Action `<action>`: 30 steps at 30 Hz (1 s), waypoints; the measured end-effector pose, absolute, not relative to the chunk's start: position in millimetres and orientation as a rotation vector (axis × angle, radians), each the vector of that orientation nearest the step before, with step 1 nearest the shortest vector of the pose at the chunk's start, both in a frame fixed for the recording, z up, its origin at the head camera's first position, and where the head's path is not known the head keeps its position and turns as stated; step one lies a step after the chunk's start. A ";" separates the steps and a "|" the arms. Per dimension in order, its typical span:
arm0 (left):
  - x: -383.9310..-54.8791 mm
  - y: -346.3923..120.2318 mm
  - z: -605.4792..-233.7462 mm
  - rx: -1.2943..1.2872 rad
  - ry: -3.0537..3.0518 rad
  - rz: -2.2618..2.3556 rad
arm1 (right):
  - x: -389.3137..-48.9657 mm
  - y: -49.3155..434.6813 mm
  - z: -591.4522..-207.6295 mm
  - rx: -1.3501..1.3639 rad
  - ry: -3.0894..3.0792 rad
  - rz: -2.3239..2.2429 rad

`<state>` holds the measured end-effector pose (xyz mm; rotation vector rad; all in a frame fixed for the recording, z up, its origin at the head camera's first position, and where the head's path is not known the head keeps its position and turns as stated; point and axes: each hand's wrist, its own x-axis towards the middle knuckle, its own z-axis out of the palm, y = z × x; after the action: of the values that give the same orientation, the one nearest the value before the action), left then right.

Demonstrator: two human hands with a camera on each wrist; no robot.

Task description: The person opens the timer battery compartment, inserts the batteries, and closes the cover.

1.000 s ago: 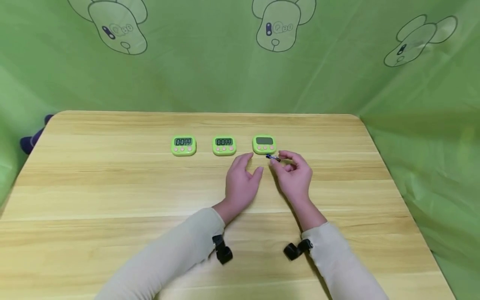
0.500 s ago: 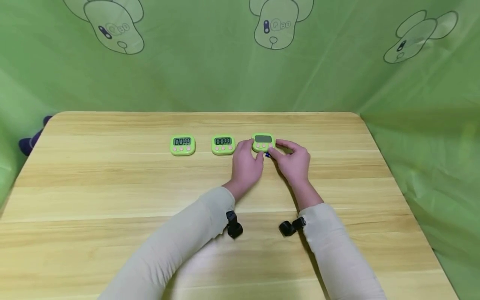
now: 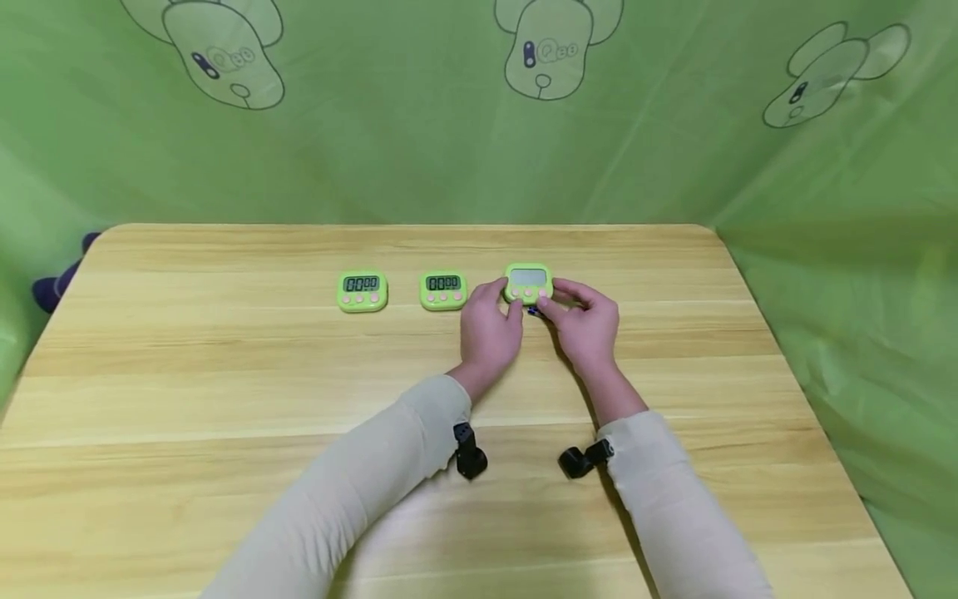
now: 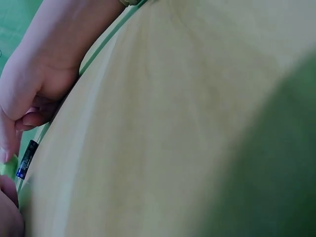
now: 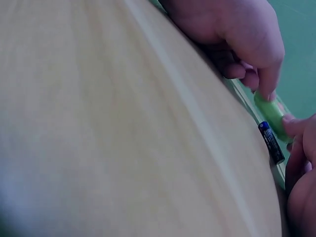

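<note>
A green digital timer (image 3: 528, 277) with a blank screen and pink buttons is held at its two sides. My left hand (image 3: 490, 333) grips its left side, the thumb at the front edge. On the other side my right hand (image 3: 590, 331) pinches it, thumb near the right-hand button. The screen looks tilted. A small dark battery with a blue end (image 5: 271, 142) lies on the table just in front of the timer; in the head view the right thumb partly hides it. The left wrist view shows the battery (image 4: 27, 159) between the two hands.
Two more green timers stand in a row to the left: a middle timer (image 3: 443, 291) and a far-left timer (image 3: 362, 292), both displaying zeros. The wooden table (image 3: 224, 374) ends at a green curtain (image 3: 419, 166). A dark purple object (image 3: 56, 283) sits beyond the left edge.
Both hands have moved forward to the right-hand timer and taken hold of its sides. Its screen now looks lighter and more tilted. The right hand has come away from beside the battery.
</note>
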<state>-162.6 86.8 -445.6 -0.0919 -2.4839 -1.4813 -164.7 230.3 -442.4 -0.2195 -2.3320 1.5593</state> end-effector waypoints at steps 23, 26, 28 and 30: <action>-119.5 49.4 -453.7 -0.141 -2.156 -1.942 | -115.3 203.6 -418.0 0.347 -2.284 1.680; -109.3 38.5 -451.4 -0.176 -2.129 -2.077 | -113.9 201.3 -429.3 0.407 -2.189 1.733; -103.3 31.2 -449.6 -0.202 -2.128 -2.164 | -112.3 198.6 -434.8 0.433 -2.128 1.743; -98.8 24.4 -448.3 -0.227 -2.116 -2.241 | -108.6 193.5 -435.5 0.445 -2.096 1.733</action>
<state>-98.8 24.4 -448.3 -0.2270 -2.1155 -2.2409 -108.6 193.5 -435.5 0.4445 -2.0957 1.7332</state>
